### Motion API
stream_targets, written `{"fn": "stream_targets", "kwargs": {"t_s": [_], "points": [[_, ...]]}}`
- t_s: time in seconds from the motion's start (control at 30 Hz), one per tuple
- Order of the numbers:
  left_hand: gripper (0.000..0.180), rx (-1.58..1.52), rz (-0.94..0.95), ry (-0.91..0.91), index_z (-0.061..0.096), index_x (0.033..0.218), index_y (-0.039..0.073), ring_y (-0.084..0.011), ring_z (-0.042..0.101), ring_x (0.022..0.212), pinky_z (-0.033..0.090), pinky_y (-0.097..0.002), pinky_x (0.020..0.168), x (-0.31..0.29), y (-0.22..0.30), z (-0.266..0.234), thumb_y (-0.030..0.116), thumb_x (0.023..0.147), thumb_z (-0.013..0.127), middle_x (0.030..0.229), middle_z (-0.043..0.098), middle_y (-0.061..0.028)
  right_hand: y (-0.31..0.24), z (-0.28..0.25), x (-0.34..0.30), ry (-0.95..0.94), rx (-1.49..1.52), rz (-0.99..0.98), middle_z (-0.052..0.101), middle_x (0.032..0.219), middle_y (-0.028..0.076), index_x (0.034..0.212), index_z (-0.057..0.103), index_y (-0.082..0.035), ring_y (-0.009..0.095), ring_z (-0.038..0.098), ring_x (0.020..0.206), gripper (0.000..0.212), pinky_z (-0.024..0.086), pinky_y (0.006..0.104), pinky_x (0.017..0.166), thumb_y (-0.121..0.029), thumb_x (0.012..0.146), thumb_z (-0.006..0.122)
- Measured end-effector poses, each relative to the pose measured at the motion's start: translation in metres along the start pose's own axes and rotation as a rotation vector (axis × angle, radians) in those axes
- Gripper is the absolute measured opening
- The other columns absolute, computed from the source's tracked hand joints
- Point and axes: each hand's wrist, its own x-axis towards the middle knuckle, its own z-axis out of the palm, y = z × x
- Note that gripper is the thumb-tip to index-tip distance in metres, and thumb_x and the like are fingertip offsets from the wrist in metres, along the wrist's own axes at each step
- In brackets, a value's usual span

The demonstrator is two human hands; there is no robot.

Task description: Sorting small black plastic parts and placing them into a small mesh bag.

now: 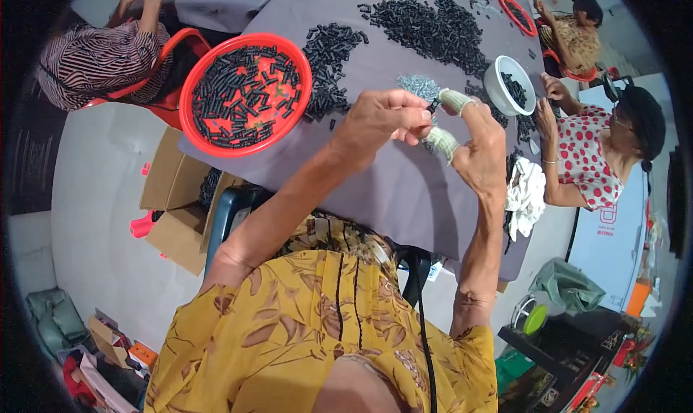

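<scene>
My left hand [382,120] is closed in a pinch on a small black plastic piece [434,105] above the table. Pale knitted finger covers [455,101] sit on the thumb and forefinger of my right hand [482,149]. Those two fingers curve in toward the black piece from the right; whatever lies between their tips is too small to make out. Just beyond my fingertips is a heap of tiny silvery metal parts [419,86]. Loose black pieces [426,30] like the held one lie heaped farther back on the grey-covered table [289,176].
A red basin [306,77] of black pieces stands at the left, above an opened cardboard box [177,232]. To the right are a white bowl [495,88] and a crumpled white cloth [526,196]. Other people sit around the table, one in a dotted top [588,153] close by.
</scene>
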Motion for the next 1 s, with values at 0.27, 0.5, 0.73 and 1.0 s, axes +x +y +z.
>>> {"fn": "stream_targets", "kwargs": {"t_s": [0.27, 0.5, 0.73, 1.0], "points": [[0.029, 0.051, -0.025, -0.013, 0.058, 0.101, -0.001, -0.0128, 0.059, 0.079, 0.048, -0.0264, 0.071, 0.001, -0.001, 0.002, 0.02, 0.081, 0.063, 0.089, 0.063, -0.0077, -0.014, 0.006, 0.01, 0.085, -0.196, -0.177, 0.049, 0.074, 0.012, 0.082, 0.053, 0.0, 0.031, 0.048, 0.071, 0.031, 0.037, 0.0394, 0.065, -0.002, 0.052, 0.059], [0.024, -0.056, 0.016, 0.014, 0.062, 0.091, -0.001, -0.009, 0.057, 0.07, 0.046, -0.024, 0.064, 0.003, -0.004, 0.006, 0.021, 0.081, 0.063, 0.079, 0.061, -0.0042, -0.004, 0.015, 0.007, 0.117, -0.095, -0.126, 0.049, 0.071, 0.013, 0.076, 0.051, -0.001, 0.032, 0.049, 0.071, 0.024, 0.039, 0.0399, 0.064, -0.002, 0.053, 0.059], [0.024, -0.276, -0.136, -0.094, 0.059, 0.094, 0.002, -0.0127, 0.057, 0.078, 0.048, -0.0301, 0.071, 0.008, -0.012, 0.001, 0.024, 0.086, 0.055, 0.084, 0.058, -0.0041, -0.001, 0.015, 0.004, 0.105, -0.051, -0.085, 0.051, 0.074, 0.014, 0.083, 0.055, 0.0, 0.033, 0.049, 0.07, 0.028, 0.041, 0.0401, 0.063, -0.011, 0.061, 0.068], [0.021, -0.432, -0.152, -0.128, 0.054, 0.1, 0.0, -0.0167, 0.058, 0.084, 0.048, -0.0375, 0.079, 0.011, -0.019, -0.001, 0.017, 0.086, 0.054, 0.092, 0.057, -0.0074, -0.002, 0.018, 0.002, 0.119, -0.011, -0.085, 0.054, 0.077, 0.013, 0.085, 0.057, 0.0, 0.032, 0.05, 0.07, 0.033, 0.042, 0.0397, 0.063, -0.023, 0.067, 0.072]]}}
